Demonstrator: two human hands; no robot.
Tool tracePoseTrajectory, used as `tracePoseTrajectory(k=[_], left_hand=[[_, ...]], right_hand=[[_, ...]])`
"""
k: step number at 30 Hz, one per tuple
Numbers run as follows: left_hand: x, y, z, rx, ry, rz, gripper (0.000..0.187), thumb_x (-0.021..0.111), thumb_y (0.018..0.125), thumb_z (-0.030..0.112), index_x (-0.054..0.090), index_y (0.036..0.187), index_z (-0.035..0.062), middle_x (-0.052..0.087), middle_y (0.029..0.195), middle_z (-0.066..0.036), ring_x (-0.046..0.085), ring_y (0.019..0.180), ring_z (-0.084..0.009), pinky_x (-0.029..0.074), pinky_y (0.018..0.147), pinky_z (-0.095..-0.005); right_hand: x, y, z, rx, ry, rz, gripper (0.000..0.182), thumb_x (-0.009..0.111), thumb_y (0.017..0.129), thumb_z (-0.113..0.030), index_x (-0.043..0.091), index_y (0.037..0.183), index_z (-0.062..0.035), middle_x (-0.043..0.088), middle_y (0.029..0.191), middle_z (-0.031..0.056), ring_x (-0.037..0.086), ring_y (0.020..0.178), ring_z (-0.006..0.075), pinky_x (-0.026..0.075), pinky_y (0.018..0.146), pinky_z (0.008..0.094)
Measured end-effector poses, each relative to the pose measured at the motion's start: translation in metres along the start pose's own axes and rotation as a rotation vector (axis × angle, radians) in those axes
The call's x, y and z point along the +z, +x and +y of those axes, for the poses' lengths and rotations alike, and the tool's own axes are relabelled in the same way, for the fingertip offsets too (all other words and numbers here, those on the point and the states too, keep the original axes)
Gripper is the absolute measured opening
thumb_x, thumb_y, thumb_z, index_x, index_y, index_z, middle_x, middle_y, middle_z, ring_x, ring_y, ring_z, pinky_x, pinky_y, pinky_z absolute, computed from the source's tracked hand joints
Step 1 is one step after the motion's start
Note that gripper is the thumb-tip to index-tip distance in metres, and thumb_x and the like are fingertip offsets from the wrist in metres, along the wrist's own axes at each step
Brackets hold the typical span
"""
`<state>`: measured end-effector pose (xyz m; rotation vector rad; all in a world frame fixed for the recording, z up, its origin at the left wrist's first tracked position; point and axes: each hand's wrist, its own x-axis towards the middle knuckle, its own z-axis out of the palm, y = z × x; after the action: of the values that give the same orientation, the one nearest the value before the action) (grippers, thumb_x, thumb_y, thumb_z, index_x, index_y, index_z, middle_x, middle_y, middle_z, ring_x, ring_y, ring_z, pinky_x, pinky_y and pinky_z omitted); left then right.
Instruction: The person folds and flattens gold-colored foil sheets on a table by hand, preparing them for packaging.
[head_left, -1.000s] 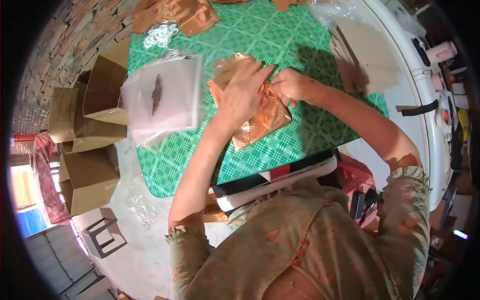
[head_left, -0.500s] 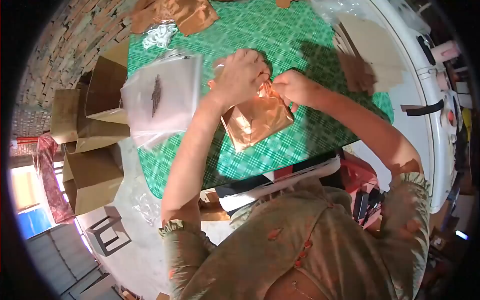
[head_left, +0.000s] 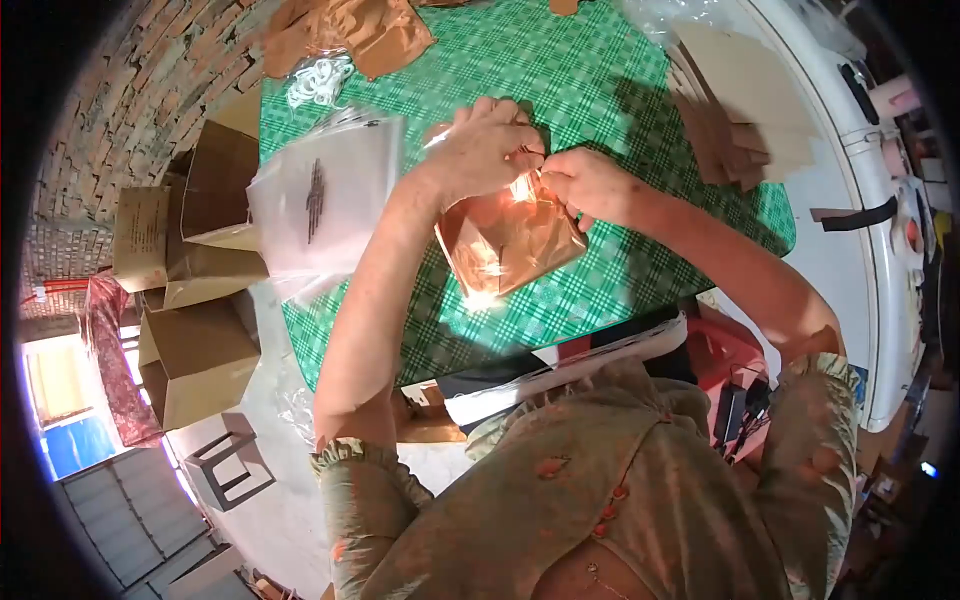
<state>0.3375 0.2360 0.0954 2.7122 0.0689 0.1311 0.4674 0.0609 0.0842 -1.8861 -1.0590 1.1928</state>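
Note:
A shiny, copper-orange package point(head_left: 510, 245) in what looks like clear plastic film lies on the green checked tablecloth in the head view. Bright glare sits on its upper edge and lower left corner. My left hand point(head_left: 485, 145) bends over the far edge of the package, its fingers closed there and partly hidden behind the knuckles. Close beside it, my right hand point(head_left: 592, 185) pinches the package's upper right edge between thumb and fingers. On the left of the package lies a stack of clear plastic bags point(head_left: 360, 190) with dark print.
White elastic loops point(head_left: 318, 80) and orange cloth pieces point(head_left: 385, 35) lie at the far left of the table point(head_left: 560, 60). Flat cardboard sheets point(head_left: 740, 105) rest at the far right. Open cardboard boxes point(head_left: 205, 355) stand left of the table, by a brick wall point(head_left: 100, 130).
Both hands keep their hold on the package with little movement. Glare on its upper edge and lower left corner has grown brighter. The whole view has shifted slightly.

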Motion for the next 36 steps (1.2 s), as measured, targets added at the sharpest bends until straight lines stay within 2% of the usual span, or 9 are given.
tracePoseTrajectory(k=[3, 6, 9, 15, 22, 25, 28, 31, 36], left_hand=[[-0.002, 0.0, -0.001, 0.012, 0.053, -0.04, 0.026, 0.072, 0.098, 0.037, 0.078, 0.111, 0.0162, 0.059, 0.124, -0.002, 0.049, 0.123, -0.0263, 0.038, 0.106, -0.0428], [-0.008, -0.002, 0.005, -0.004, -0.046, -0.009, 0.02, 0.069, 0.094, 0.029, 0.079, 0.104, 0.0153, 0.06, 0.127, -0.005, 0.046, 0.129, -0.0295, 0.034, 0.113, -0.0435], [-0.014, -0.002, 0.007, -0.03, 0.024, -0.045, 0.023, 0.075, 0.095, 0.036, 0.079, 0.107, 0.0167, 0.059, 0.131, -0.001, 0.049, 0.129, -0.0248, 0.039, 0.107, -0.0431], [-0.013, 0.001, 0.009, -0.075, -0.022, -0.087, 0.023, 0.069, 0.095, 0.031, 0.079, 0.105, 0.0127, 0.061, 0.127, -0.003, 0.046, 0.127, -0.0302, 0.037, 0.111, -0.0424], [0.002, 0.005, 0.002, -0.057, 0.083, -0.08, 0.021, 0.069, 0.095, 0.029, 0.078, 0.105, 0.0132, 0.061, 0.127, 0.0, 0.048, 0.123, -0.0277, 0.04, 0.106, -0.0418], [0.002, 0.002, 0.002, -0.017, 0.097, -0.053, 0.018, 0.068, 0.096, 0.026, 0.078, 0.105, 0.0135, 0.06, 0.127, 0.0, 0.049, 0.122, -0.0272, 0.042, 0.105, -0.0416], [0.008, -0.001, -0.001, 0.008, 0.104, -0.012, 0.016, 0.068, 0.096, 0.023, 0.077, 0.105, 0.0143, 0.059, 0.126, -0.001, 0.049, 0.123, -0.027, 0.042, 0.104, -0.0418], [0.009, -0.002, -0.002, 0.015, 0.107, 0.006, 0.014, 0.067, 0.096, 0.022, 0.076, 0.105, 0.015, 0.059, 0.125, -0.001, 0.049, 0.123, -0.0269, 0.043, 0.104, -0.0425], [0.008, -0.002, -0.003, 0.044, 0.093, 0.006, 0.014, 0.068, 0.095, 0.022, 0.076, 0.104, 0.0145, 0.059, 0.125, -0.002, 0.05, 0.123, -0.0274, 0.043, 0.105, -0.0432]], right_hand=[[0.001, 0.002, 0.003, -0.008, -0.015, 0.014, 0.031, 0.055, 0.104, -0.022, 0.069, 0.106, 0.0049, 0.072, 0.083, 0.0156, 0.072, 0.062, 0.0263, 0.062, 0.054, 0.0372], [0.001, 0.001, 0.002, 0.0, -0.029, 0.025, 0.03, 0.054, 0.105, -0.023, 0.069, 0.104, 0.0039, 0.072, 0.08, 0.0145, 0.072, 0.06, 0.0263, 0.062, 0.056, 0.037], [0.001, 0.001, 0.004, -0.016, -0.05, 0.027, 0.031, 0.054, 0.105, -0.024, 0.069, 0.103, 0.0027, 0.072, 0.077, 0.0134, 0.072, 0.059, 0.0255, 0.061, 0.057, 0.0372], [0.002, -0.001, 0.001, -0.018, -0.064, 0.032, 0.031, 0.055, 0.105, -0.025, 0.07, 0.102, 0.0016, 0.072, 0.074, 0.0128, 0.072, 0.058, 0.0246, 0.06, 0.058, 0.0385], [0.004, -0.002, 0.003, -0.002, -0.063, 0.059, 0.03, 0.057, 0.103, -0.025, 0.071, 0.097, 0.0022, 0.072, 0.075, 0.0168, 0.072, 0.06, 0.0285, 0.059, 0.061, 0.0403], [0.004, -0.011, 0.01, -0.057, -0.092, 0.099, 0.022, 0.058, 0.107, -0.02, 0.062, 0.106, 0.0016, 0.069, 0.086, 0.0085, 0.07, 0.074, 0.0158, 0.06, 0.06, 0.0334], [0.016, -0.028, 0.034, -0.404, -0.01, 0.291, 0.015, 0.063, 0.105, -0.014, 0.059, 0.109, 0.0002, 0.069, 0.086, 0.0098, 0.069, 0.076, 0.0139, 0.055, 0.062, 0.032], [0.024, -0.055, 0.026, -0.429, -0.002, 0.373, 0.014, 0.067, 0.101, -0.009, 0.058, 0.109, -0.0014, 0.068, 0.083, 0.0125, 0.068, 0.073, 0.0172, 0.052, 0.065, 0.0327], [0.04, -0.079, 0.031, -0.493, -0.302, 0.527, 0.014, 0.073, 0.094, -0.01, 0.062, 0.1, -0.0037, 0.065, 0.087, 0.0129, 0.066, 0.08, 0.0328, 0.053, 0.069, 0.043]])
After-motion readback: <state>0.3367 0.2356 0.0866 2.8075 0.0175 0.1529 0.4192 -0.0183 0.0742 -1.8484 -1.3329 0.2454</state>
